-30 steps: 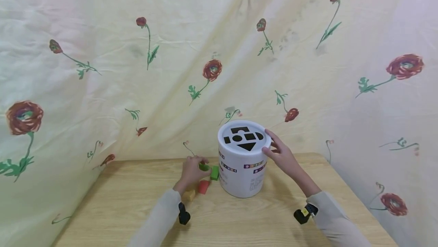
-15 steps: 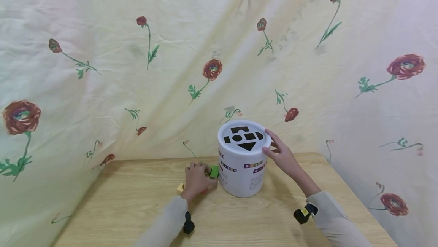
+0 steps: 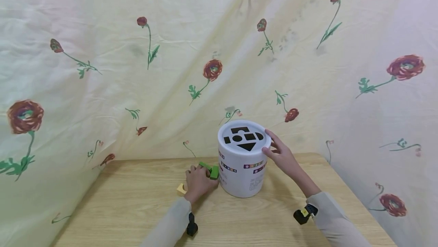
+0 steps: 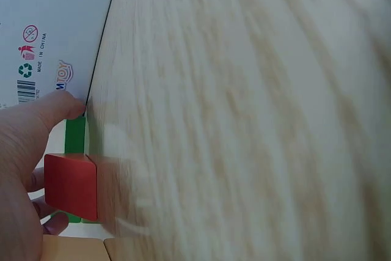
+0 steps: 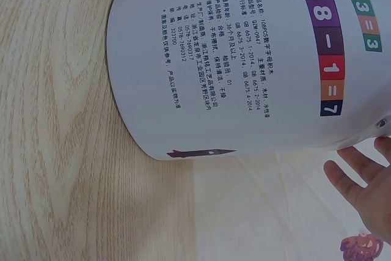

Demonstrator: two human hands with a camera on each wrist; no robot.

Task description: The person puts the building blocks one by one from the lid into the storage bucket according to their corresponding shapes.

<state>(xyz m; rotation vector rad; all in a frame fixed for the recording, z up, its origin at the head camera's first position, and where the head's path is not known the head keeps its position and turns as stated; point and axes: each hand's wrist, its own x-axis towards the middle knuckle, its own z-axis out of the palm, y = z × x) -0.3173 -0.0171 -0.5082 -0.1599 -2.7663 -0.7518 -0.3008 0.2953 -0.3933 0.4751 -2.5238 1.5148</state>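
A white cylindrical bucket point(image 3: 241, 171) with shaped holes in its lid point(image 3: 244, 136) stands upright on the table. My left hand point(image 3: 199, 182) is low at its left side, fingers bent loosely and thumb reaching to the bucket's base. Two green blocks point(image 3: 214, 172) lie just beyond those fingers, one against the bucket. In the left wrist view a red block point(image 4: 71, 186) sits between thumb and fingers; from the head the hand hides it. A pale yellow block point(image 3: 181, 190) lies beside the wrist. My right hand point(image 3: 283, 157) touches the lid's right rim with fingers spread.
The light wooden table point(image 3: 137, 201) ends at the back against a hanging cloth point(image 3: 164, 68) printed with red flowers. Black wrist cameras point(image 3: 302, 215) sit on both forearms.
My left hand moved right and towards me from one green block, over the red block, and the thumb reached the bucket. The yellow block shifted left. The right hand stayed put.
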